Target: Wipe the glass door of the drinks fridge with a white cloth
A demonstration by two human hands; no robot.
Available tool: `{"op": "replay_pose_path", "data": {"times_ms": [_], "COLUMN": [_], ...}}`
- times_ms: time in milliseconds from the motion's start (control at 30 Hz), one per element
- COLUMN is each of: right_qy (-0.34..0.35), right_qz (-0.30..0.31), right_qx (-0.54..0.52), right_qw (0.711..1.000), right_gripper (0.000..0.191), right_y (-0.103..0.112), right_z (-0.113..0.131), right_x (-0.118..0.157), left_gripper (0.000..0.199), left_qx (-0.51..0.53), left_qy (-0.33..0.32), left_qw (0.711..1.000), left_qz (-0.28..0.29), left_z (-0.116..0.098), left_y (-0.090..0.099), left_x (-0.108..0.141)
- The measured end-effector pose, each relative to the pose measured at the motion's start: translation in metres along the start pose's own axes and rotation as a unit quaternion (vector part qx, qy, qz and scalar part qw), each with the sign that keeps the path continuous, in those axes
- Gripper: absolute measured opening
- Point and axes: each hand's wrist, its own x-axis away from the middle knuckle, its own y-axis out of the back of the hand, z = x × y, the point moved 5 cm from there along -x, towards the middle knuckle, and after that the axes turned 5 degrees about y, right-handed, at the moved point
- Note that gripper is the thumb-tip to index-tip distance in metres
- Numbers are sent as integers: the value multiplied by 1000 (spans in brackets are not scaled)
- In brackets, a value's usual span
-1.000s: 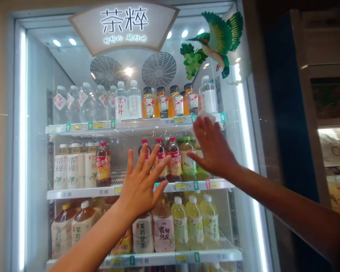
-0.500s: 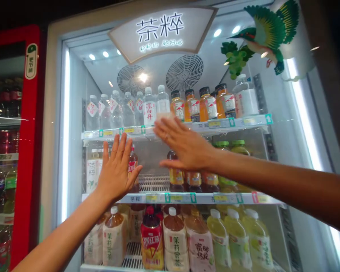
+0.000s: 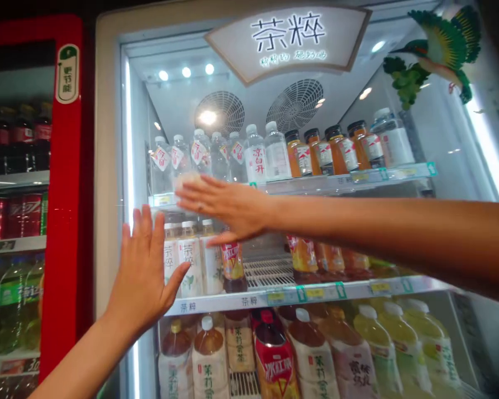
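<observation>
My right hand [image 3: 228,208] lies flat against the glass door [image 3: 270,233] of a lit drinks cooler, pressing a pale cloth [image 3: 187,180] under its fingers at the height of the upper shelf edge. Lower down, near the door's left frame, my left hand [image 3: 143,271] rests on the glass with its fingers spread and nothing in it. Behind the glass stand rows of bottled tea [image 3: 191,257] and a bottle of red-labelled iced tea [image 3: 233,266], partly hidden by my hands.
The cooler's cream door frame [image 3: 108,166] adjoins a red cooler [image 3: 62,194] of cola and green bottles on the left. A lit sign with Chinese characters [image 3: 286,39] tops the door, and a kingfisher decal [image 3: 436,50] sits at the upper right.
Both hands have slid left across the glass, the right one carrying the cloth. The view has turned left, bringing the red cooler into sight.
</observation>
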Motion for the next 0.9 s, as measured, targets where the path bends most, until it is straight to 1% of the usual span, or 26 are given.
{"op": "replay_pose_path", "data": {"times_ms": [67,100,133,167,200,233,267,300,333,367,400,433,467,500,533,567,600,633,667,700,733,767,800,833,867,900], "right_qy": [-127,-192,-232,-247,-214,-142,-64,11,57,27,-22,-104,-196,-270,-304,-296,-248,-170,-101,-87,-112,-170,-252,-329,-387,-413], "right_qz": [-36,-53,-61,-60,-51,-29,-3,13,19,22,13,-2,-22,-41,-53,-55,-42,-18,8,31,34,27,11,-12,-30,-38], "right_qx": [7,12,14,13,5,-18,-45,-67,-81,-85,-82,-71,-56,-43,-37,-42,-57,-80,-98,-102,-92,-71,-43,-15,5,10], "right_qw": [991,980,971,967,975,989,997,998,995,996,996,992,979,961,950,953,966,982,990,991,989,983,967,944,922,910], "right_gripper": [86,88,91,96,102,106,108,106,104,105,104,102,101,102,104,105,107,105,101,100,99,100,98,96,94,94], "right_y": [3,3,0,-6,-13,-21,-29,-34,-37,-38,-37,-35,-31,-28,-26,-25,-27,-28,-30,-30,-27,-23,-18,-11,-5,-2], "right_z": [-19,-19,-8,14,48,89,129,162,183,186,178,163,147,137,135,143,158,177,193,198,192,179,160,142,131,127], "right_x": [1,8,16,25,33,40,47,54,60,63,65,67,71,76,81,87,94,104,119,138,159,182,206,229,249,265], "left_gripper": [85,85,85,85,84,84,83,83,83,83,83,83,82,82,82,82,82,82,82,82,81,81,81,82,83,83], "left_qx": [24,34,42,48,53,56,58,61,65,68,72,77,81,83,85,86,87,88,91,94,97,98,99,98,98,98], "left_qy": [7,8,7,6,6,7,7,5,1,-2,-4,-3,1,4,7,7,6,3,0,-3,-6,-6,-5,-4,-4,-5], "left_qw": [1000,999,999,999,998,998,998,998,997,997,997,997,996,996,996,996,996,996,995,995,995,995,995,995,995,995], "left_qz": [2,6,10,14,20,24,27,30,31,30,29,28,28,28,30,32,32,30,30,31,30,29,28,26,22,19], "left_z": [-3,-7,-12,-18,-23,-29,-34,-39,-43,-47,-50,-53,-55,-58,-61,-64,-68,-72,-77,-83,-90,-97,-106,-116,-128,-141], "left_y": [4,5,6,6,6,6,5,3,2,0,-2,-3,-3,-4,-3,-2,-1,1,2,3,2,1,-1,-4,-7,-11], "left_x": [22,35,48,62,76,89,101,111,118,123,124,123,120,116,112,108,105,102,100,99,97,95,91,87,83,78]}}
